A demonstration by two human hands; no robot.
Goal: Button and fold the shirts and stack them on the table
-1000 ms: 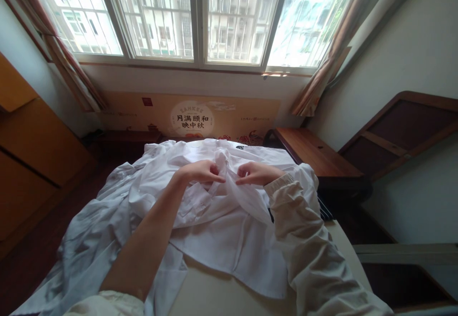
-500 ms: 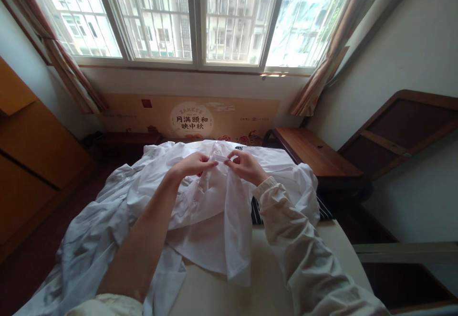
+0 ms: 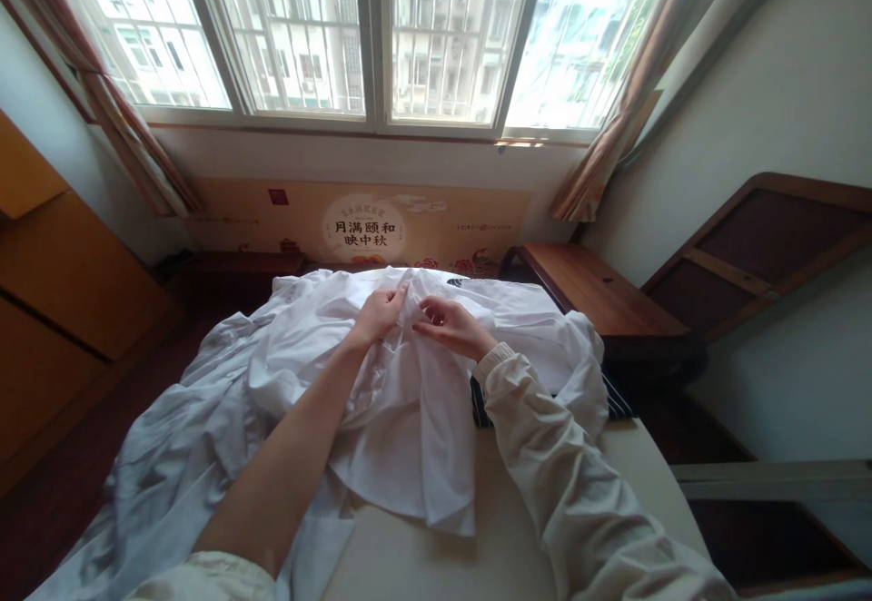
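A white shirt lies crumpled on a pale table. Both my hands meet at its upper middle, near the collar. My left hand pinches a fold of the white cloth, its forearm bare. My right hand, in a cream sleeve, grips the shirt fabric just to the right, fingers curled round it. More white cloth spills over the table's left side. A dark striped cloth peeks out under the shirt beside my right wrist.
A wooden side table stands at the right, with a dark wooden frame leaning on the wall. An orange cabinet is at the left. A printed cardboard panel stands under the window.
Both hands have moved farther up the shirt and closer together. The front panel they hold has been drawn leftward, uncovering more of the table and the striped cloth.
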